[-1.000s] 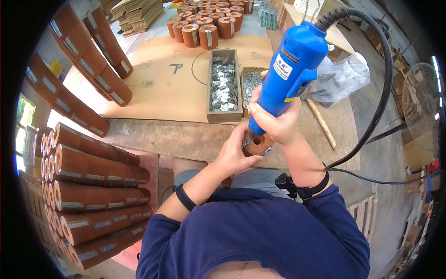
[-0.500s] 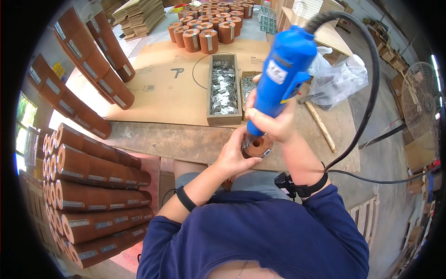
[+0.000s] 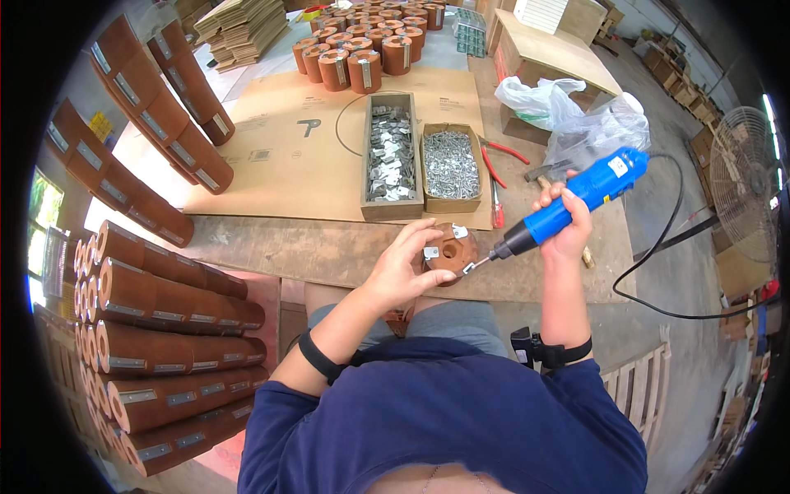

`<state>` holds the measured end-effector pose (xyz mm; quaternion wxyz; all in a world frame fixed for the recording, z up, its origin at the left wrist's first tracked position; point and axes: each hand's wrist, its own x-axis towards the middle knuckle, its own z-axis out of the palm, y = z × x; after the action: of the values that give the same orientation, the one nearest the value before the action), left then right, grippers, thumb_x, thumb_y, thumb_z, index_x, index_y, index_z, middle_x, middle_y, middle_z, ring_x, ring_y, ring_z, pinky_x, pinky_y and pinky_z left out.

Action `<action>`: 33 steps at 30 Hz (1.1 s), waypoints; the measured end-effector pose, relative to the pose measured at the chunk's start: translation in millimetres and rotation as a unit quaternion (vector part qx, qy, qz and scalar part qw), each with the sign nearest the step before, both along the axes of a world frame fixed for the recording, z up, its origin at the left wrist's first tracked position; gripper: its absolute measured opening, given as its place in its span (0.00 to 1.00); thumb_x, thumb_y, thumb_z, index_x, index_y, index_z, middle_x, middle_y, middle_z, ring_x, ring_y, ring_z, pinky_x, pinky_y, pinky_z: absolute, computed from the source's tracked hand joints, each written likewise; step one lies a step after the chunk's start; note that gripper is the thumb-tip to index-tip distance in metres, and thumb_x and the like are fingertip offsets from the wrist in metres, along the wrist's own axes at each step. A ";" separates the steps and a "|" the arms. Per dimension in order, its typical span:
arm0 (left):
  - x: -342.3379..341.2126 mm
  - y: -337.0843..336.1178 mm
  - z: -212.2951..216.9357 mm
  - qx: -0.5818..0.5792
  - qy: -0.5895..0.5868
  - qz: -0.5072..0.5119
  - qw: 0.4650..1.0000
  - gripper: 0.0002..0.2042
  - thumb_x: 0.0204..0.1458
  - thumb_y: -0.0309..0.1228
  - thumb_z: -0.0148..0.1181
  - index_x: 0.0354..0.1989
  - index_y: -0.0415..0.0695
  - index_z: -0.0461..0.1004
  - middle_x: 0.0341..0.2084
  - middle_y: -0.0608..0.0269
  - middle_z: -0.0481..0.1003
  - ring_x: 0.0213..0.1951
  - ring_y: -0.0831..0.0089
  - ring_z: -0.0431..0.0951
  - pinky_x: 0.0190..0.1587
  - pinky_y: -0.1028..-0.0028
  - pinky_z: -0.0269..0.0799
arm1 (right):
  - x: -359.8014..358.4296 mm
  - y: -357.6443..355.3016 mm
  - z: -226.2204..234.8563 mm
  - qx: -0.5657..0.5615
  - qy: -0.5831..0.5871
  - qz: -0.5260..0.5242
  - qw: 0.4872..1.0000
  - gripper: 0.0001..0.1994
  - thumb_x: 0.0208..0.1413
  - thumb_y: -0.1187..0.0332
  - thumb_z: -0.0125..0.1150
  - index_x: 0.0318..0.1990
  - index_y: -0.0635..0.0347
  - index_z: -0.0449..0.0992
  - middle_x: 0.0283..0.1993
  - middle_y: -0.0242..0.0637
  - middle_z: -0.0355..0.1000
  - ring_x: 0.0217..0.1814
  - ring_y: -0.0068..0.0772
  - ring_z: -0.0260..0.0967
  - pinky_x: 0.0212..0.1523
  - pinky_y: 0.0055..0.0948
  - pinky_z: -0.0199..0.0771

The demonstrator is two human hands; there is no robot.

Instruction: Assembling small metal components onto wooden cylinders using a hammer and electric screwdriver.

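My left hand (image 3: 403, 265) grips a short reddish-brown cylinder (image 3: 465, 249) by its left side at the table's near edge. The cylinder's round end faces up, with a hole in its middle and small metal clips (image 3: 431, 253) around its rim. My right hand (image 3: 566, 226) is closed round a blue electric screwdriver (image 3: 586, 188), tilted with its cord end up and to the right. Its thin bit points down-left and reaches the clip on the cylinder's right side; I cannot tell whether it touches a screw.
Beyond the cylinder stand a wooden tray (image 3: 418, 185) of metal clips and a box (image 3: 451, 203) of screws. Red-handled pliers (image 3: 494, 170), a hammer (image 3: 587, 257) and plastic bags (image 3: 605, 136) lie to the right. Brown cylinders (image 3: 365, 72) stand at the back; stacked rolls (image 3: 173, 321) line the left.
The screwdriver has swung from upright over the cylinder's left side to a slant at its right. My right hand has moved right, and the cylinder's top now shows.
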<state>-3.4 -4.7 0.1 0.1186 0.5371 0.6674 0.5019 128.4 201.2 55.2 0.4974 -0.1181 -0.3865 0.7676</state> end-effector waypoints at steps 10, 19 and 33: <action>-17.0 2.0 -0.5 -0.019 -0.115 0.022 0.993 0.09 0.45 0.23 0.60 0.36 0.36 0.73 0.38 0.56 0.74 0.39 0.71 0.75 0.42 0.75 0.71 | 31.4 26.0 -73.8 -0.184 -0.079 -0.054 0.978 0.17 0.43 0.72 0.54 0.42 0.58 0.61 0.26 0.35 0.63 0.26 0.33 0.64 0.29 0.34 0.68; -14.5 3.4 9.8 -0.021 -0.025 0.014 0.999 0.10 0.45 0.25 0.59 0.37 0.37 0.72 0.41 0.52 0.71 0.43 0.63 0.73 0.44 0.71 0.70 | 34.0 30.3 -112.4 -0.253 -0.119 -0.053 0.959 0.14 0.42 0.71 0.56 0.39 0.57 0.63 0.25 0.35 0.64 0.25 0.32 0.64 0.27 0.33 0.69; -1.8 -13.2 4.8 0.007 0.230 0.039 0.972 0.28 0.24 0.31 0.71 0.41 0.40 0.71 0.49 0.51 0.67 0.49 0.55 0.68 0.48 0.64 0.67 | 29.5 22.2 -121.9 -0.220 -0.179 -0.078 0.956 0.16 0.42 0.72 0.58 0.40 0.60 0.63 0.26 0.37 0.65 0.25 0.33 0.66 0.26 0.35 0.71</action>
<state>-5.2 -17.9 5.0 -0.0619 0.6128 0.6935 0.3738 157.9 223.5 -66.7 0.4399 -0.3905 -0.2802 0.7586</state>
